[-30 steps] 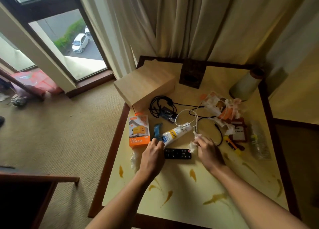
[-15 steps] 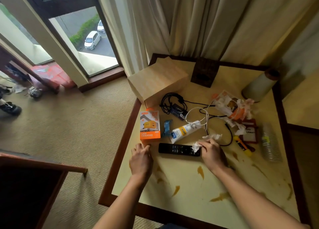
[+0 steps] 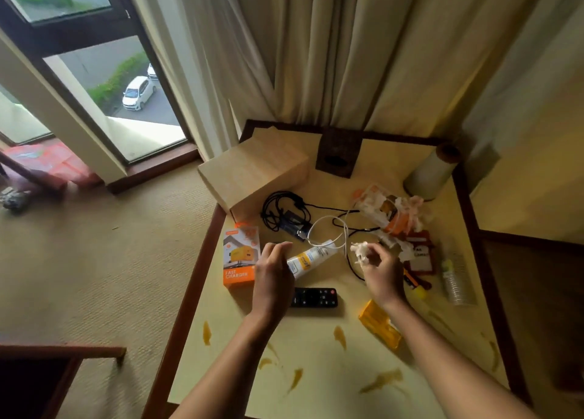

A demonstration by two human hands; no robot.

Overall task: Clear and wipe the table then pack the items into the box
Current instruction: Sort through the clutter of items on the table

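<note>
Right hand point(image 3: 380, 273) pinches tissue point(image 3: 360, 250) — left hand point(image 3: 271, 273) hovers, seemingly empty.

The only print that reads clearly is on the orange, white and grey cardboard carton point(image 3: 240, 255) lying near the left edge of the worktop: white capitals on its orange lower band spell "FAST CHARGER". The white plastic tube point(image 3: 311, 257) beside it carries a yellow and blue label, but its lettering is too small to make out. The red card holder point(image 3: 418, 255) further right shows dark letters on white panels, blurred beyond reading. The black remote control point(image 3: 314, 297) shows no legible marks.
</note>
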